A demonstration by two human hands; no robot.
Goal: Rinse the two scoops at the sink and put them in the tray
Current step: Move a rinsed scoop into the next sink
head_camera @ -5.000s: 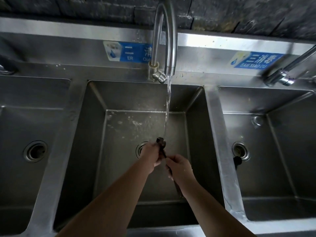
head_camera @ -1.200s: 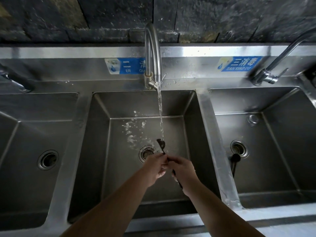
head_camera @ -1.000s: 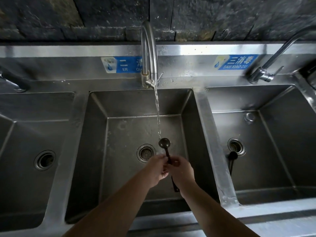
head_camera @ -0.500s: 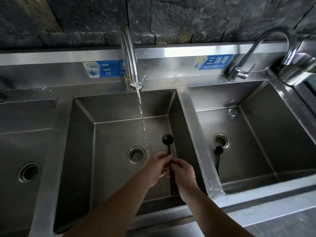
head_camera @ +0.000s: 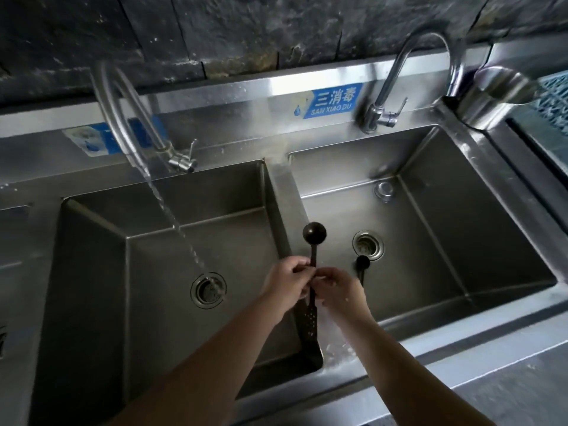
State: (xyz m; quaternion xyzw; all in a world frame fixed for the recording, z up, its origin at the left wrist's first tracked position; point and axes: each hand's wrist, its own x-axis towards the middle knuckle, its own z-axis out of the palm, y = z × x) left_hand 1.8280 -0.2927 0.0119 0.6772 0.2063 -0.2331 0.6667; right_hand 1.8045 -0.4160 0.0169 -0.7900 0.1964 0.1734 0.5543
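Note:
A dark long-handled scoop (head_camera: pixel 314 234) is held upright over the divider between the middle basin (head_camera: pixel 92 272) and the right basin (head_camera: pixel 461 241). My left hand (head_camera: pixel 287 281) and my right hand (head_camera: pixel 341 287) both pinch its handle at mid-length; the perforated handle end hangs below them. A second dark scoop (head_camera: pixel 362 265) lies in the right basin beside the drain, partly hidden behind my right hand. Water runs from the middle faucet (head_camera: pixel 129 118) into the middle basin's drain. A blue lattice tray (head_camera: pixel 553 99) shows at the far right edge.
The right faucet (head_camera: pixel 399 84) stands behind the right basin with no water running. A steel cup (head_camera: pixel 491 93) sits on the ledge at the back right, next to the tray. A dark stone wall rises behind the sink.
The scoop and both hands have moved right, out of the water stream to above the divider. My view has turned to the right, bringing the tray and the cup into sight.

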